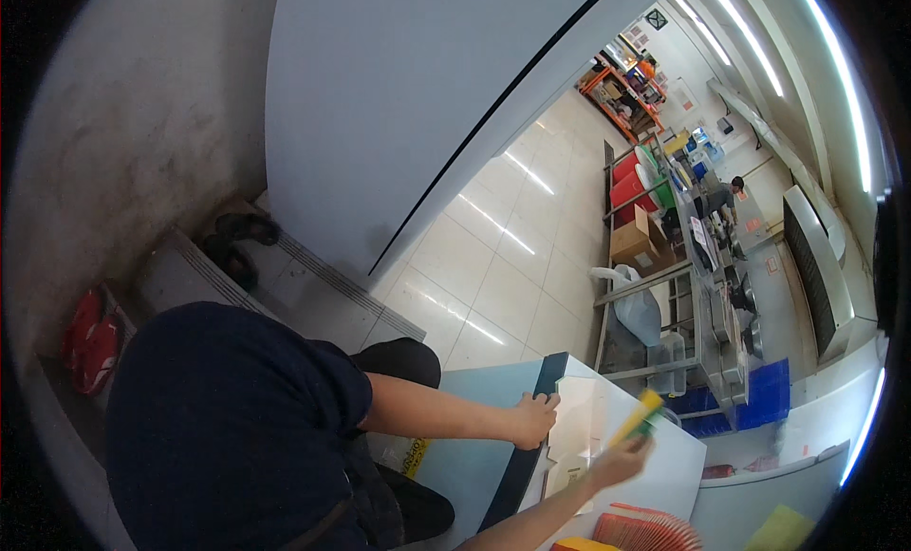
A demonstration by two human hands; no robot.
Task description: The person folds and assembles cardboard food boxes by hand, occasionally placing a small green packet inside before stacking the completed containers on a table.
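Note:
My left hand (pixel 533 420) rests at the dark edge of a white worktop, its fingers bent on the near side of a flattened beige carton (pixel 577 414). My right hand (pixel 622 461) is closed on a yellow and green strip (pixel 637 418), raised over the far side of the carton. The strip is smeared by motion, and its exact kind is not clear. Close to my right forearm stands a fanned stack of orange-red paper pieces (pixel 647 529).
A tall grey cabinet (pixel 408 105) rises ahead on the left. Steps with dark shoes (pixel 232 252) and red footwear (pixel 92 342) lie at left. Beyond the tiled floor (pixel 493 257), metal shelving holds a cardboard box (pixel 640 242) and red bins. A person (pixel 716 200) bends over a counter there.

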